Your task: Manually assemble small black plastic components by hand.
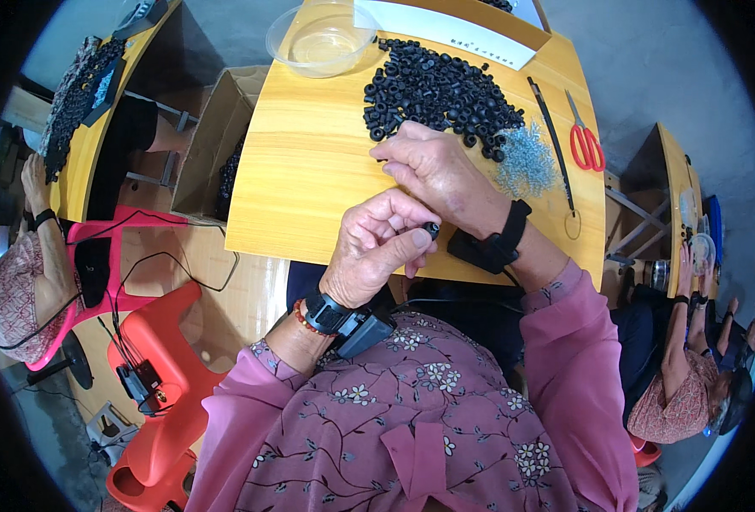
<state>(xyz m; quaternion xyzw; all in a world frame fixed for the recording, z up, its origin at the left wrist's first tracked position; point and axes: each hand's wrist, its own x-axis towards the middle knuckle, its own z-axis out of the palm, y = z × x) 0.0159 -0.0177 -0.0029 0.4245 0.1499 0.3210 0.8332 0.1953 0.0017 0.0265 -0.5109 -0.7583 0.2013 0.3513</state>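
My left hand is over the table's near edge, pinching a small black ring-shaped piece between thumb and fingers. Just above it, my right hand is bent with its fingertips pressed together; whatever they hold, if anything, is too small to make out. Beyond the right hand spreads a heap of small black hollow pieces, some ring-like, some tubular. Beside that heap lies a tangle of small pale blue, see-through bits.
Right on the wooden table lie a thin black rod ending in a loop and red-handled scissors. A clear bowl and white-sided box stand behind. Left are a carton, cables and a red chair. People sit either side.
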